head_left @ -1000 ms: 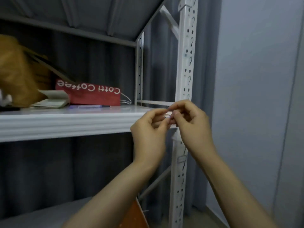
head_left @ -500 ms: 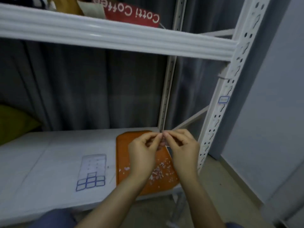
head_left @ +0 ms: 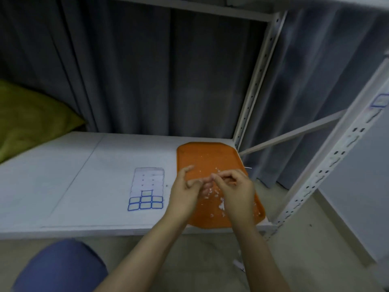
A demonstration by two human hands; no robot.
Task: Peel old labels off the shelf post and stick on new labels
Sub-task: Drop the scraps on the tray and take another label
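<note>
Above an orange tray (head_left: 202,152) strewn with white scraps (head_left: 221,205), left hand (head_left: 184,190) and right hand (head_left: 237,192) meet tip to tip, fingers loosely curled; whether they pinch a scrap is unclear. The label sheet (head_left: 147,186) lies just left of the tray, nearer the left hand, lengthwise away from the person.

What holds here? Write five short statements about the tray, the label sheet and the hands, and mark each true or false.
1. The orange tray lies on the white shelf. True.
2. White scraps lie in the tray. True.
3. The label sheet lies in the tray. False: it lies on the shelf, left of the tray.
4. The label sheet is full. False: only its nearest rows hold blue-edged labels.
5. The left hand and the right hand are over the tray, fingertips close together. True.
</note>
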